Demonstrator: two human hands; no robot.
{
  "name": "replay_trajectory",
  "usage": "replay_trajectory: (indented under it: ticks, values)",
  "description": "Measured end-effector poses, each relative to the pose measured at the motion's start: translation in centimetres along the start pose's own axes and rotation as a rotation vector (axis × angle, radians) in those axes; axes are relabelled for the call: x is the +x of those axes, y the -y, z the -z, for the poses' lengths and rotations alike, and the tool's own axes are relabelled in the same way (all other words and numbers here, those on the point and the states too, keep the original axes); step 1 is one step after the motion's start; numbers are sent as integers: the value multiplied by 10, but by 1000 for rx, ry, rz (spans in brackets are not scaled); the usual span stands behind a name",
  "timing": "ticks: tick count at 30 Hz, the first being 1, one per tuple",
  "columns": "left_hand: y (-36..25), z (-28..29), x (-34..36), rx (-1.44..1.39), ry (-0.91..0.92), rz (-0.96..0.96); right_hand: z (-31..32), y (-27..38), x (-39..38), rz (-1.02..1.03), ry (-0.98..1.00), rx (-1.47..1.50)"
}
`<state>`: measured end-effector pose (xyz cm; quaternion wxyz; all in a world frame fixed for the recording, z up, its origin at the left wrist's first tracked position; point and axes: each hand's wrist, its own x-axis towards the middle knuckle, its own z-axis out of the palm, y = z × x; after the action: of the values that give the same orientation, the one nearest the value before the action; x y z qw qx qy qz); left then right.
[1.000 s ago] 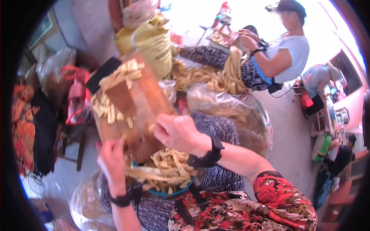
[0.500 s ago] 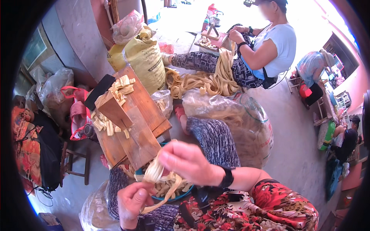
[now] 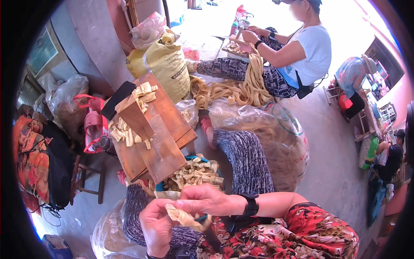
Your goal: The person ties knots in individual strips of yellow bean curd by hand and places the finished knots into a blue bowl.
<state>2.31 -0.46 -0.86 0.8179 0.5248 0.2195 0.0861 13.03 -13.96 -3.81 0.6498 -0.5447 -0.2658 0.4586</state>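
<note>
Low in front of me, my left hand [image 3: 157,225] and my right hand [image 3: 208,200] meet at a pale yellow, ribbon-like strip [image 3: 184,217]. The strip is partly folded or wound into a short bundle, and its loose end trails below my right hand. Fingers and thumb of my left hand pinch one end of it. My right hand has its fingertips closed on it from above; exactly where they press is partly hidden. Just beyond my hands, short folded pieces [image 3: 196,173] of the same material fill a blue basin [image 3: 159,187] between my knees.
Ahead stands a wooden bench [image 3: 179,134] with an upright wooden block [image 3: 136,117] and cut pieces. Large plastic sack [image 3: 276,142] of strips lies beyond my knee. A co-worker [image 3: 297,54] sits at the back with long strips [image 3: 254,82]. At left is a stool [image 3: 88,177].
My right hand has come down to my left hand, bringing the strip lower and nearer to me. More of the basin now shows. The co-worker's hands have shifted left.
</note>
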Motion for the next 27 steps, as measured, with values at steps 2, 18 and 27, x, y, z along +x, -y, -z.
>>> replay_trajectory:
  ticks: [2,18,27]
  values:
    - [-1,-7,0,56,-70,-26,2,-4,-2,242,-216,-349]
    - [18,-2,0,-338,-26,-43,-2,11,-8,-149,209,607]
    - [15,3,10,-302,303,301,2,15,-10,271,-161,-128]
